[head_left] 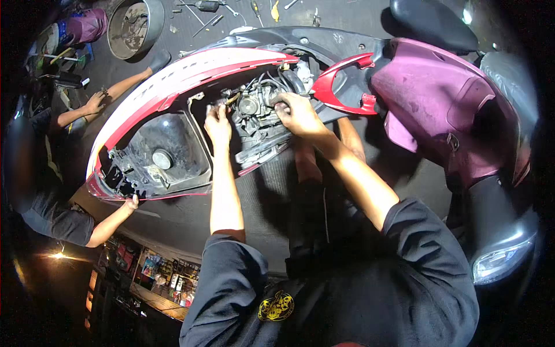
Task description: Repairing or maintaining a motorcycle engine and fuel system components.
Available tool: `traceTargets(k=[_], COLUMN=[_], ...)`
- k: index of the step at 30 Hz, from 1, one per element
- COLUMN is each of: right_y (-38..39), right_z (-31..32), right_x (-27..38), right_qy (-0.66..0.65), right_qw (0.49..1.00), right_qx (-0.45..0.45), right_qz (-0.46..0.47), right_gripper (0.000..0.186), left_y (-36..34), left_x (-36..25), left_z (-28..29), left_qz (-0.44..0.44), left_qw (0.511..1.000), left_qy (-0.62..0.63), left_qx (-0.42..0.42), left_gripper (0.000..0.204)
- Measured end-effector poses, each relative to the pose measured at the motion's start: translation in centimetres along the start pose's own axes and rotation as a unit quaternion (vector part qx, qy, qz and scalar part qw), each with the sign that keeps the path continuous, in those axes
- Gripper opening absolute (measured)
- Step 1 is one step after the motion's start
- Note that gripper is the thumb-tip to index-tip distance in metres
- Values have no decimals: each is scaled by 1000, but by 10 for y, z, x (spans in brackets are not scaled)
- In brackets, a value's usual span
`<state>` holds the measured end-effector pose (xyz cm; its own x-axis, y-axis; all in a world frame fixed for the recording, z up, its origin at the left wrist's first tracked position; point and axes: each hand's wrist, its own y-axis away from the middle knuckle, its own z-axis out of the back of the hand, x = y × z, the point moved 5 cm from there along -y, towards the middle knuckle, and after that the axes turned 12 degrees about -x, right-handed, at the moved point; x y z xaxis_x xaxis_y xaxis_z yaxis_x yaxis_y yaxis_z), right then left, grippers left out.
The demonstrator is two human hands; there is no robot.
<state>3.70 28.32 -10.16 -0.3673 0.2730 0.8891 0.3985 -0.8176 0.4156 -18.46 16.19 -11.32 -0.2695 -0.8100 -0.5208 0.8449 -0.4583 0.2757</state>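
Metal carburetor point(254, 105) pinched by curled fingers point(284, 110), both hands.

A cluster of small colourful packages point(167, 277) shows at the lower left, ranged along a shelf-like ledge in reds, blues and yellows, too small to tell apart. A round yellow emblem point(276, 306) sits on the person's dark shirt at the bottom centre. No screens or signs show.

dim workshop: grey concrete floor point(370, 17) strewn with tools point(209, 7), a metal basin point(136, 24), lit shelves point(165, 277) at lower left.
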Motion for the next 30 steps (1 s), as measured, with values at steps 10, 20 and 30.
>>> traceTargets(k=[10,20,30], right_y=[-4,41,46], right_z=[-3,-27,2], right_x=[7,-12,-14], right_qy=[45,111,99], right_qw=[998,989,993], right_qx=[-3,-86,-8], right_qz=[52,52,-68], right_gripper=[19,35,23], left_y=[-6,55,27], left_x=[4,-35,-68], left_z=[-26,-39,-41], left_qz=[64,-111,-107], left_qw=[995,987,970], left_qy=[72,-120,-193], left_qx=[8,7,101], left_gripper=[26,90,88])
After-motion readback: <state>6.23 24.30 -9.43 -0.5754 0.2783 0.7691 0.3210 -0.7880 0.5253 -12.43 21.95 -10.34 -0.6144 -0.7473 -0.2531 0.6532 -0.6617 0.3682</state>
